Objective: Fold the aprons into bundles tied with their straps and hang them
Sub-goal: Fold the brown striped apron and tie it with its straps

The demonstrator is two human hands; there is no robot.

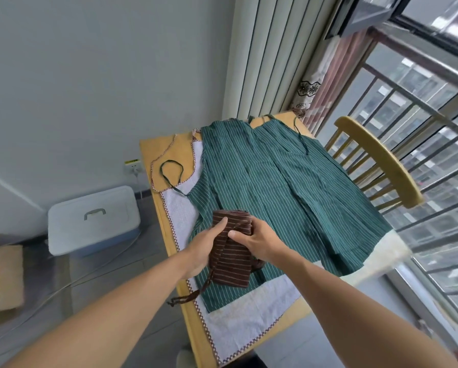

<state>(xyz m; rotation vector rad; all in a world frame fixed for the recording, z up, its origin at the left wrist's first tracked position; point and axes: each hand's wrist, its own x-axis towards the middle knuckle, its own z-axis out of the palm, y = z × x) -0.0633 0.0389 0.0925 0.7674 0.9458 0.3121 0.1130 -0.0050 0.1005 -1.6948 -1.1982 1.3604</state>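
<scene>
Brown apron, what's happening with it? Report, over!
Left hand and right hand both grip brown apron, folded into a bundle. Strap dangling, untied. Green aprons spread flat underneath.

You're in a daylit room w/ pale grey walls. A light wood table (153,144) stands ahead; a wooden spindle-back chair (376,155) sits at its right. Grey curtains (270,54) hang behind. Right: big window (421,123) w/ metal railing, buildings outside. Left, on grey tile floor: white lidded storage bin (93,219), cardboard box (7,277), wall outlet (133,166).
</scene>
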